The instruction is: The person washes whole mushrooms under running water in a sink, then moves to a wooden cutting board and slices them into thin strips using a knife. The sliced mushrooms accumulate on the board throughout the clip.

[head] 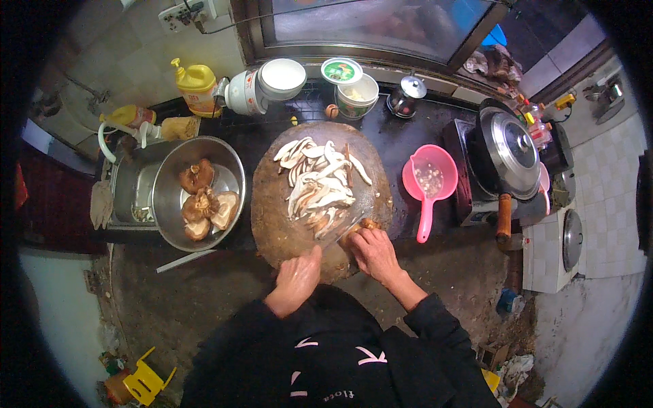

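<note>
My left hand is closed around the handle of a kitchen knife, whose blade points up and right over a round wooden chopping block. At the block's lower right, my right hand holds a brown mushroom beside the blade. A pile of sliced mushrooms covers the middle of the block, with a thin brown stick at its right. Several whole mushrooms lie in a steel basin left of the block. The knife handle is hidden in my left hand.
On the right are a pink ladle holding water and small pieces, and a lidded pan on a stove. A sink is at left. Bowls, an open tub and a glass jar stand behind the block.
</note>
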Demonstrator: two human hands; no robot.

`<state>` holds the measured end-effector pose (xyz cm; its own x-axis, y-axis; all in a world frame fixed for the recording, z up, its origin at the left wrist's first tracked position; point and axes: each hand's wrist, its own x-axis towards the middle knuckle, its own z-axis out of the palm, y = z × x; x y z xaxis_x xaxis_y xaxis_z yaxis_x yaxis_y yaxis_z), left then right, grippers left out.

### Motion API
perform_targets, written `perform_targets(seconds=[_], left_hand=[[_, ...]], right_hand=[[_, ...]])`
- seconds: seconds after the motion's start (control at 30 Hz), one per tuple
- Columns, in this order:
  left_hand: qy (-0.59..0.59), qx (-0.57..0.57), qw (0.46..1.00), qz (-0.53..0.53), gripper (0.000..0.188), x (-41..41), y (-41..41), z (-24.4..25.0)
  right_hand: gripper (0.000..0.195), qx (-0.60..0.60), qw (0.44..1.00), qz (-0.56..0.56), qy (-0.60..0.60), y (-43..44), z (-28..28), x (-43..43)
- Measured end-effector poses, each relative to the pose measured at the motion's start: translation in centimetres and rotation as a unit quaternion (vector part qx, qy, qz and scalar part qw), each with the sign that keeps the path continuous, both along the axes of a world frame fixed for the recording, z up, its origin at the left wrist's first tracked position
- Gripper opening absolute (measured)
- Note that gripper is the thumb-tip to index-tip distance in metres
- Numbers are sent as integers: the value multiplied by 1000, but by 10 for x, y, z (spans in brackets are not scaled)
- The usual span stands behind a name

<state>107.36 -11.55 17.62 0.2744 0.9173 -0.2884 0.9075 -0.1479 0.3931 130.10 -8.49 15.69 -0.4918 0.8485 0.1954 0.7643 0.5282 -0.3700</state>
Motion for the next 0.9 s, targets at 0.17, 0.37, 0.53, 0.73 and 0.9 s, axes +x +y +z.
perform_targets(seconds=[0.17, 0.37, 0.53, 0.73, 0.9], left_hand=[[-44, 66, 997, -12, 13, -6, 5, 8], [-48, 45, 998, 6, 17, 8, 2, -9], [-53, 36, 998, 2, 16, 5, -2, 33], [-60, 60, 996, -11, 12, 8, 12, 11], [-59, 32, 998, 1, 14, 15, -5, 8]], right_hand=[[31, 7, 999, 15, 28, 6, 1, 4], [26, 5, 999, 33, -3, 7, 4, 2], [26, 16, 1000, 19, 7, 3, 0, 6], [27, 26, 999, 21, 14, 1, 1, 4], [25, 17, 1000, -1, 2, -4, -5, 3]])
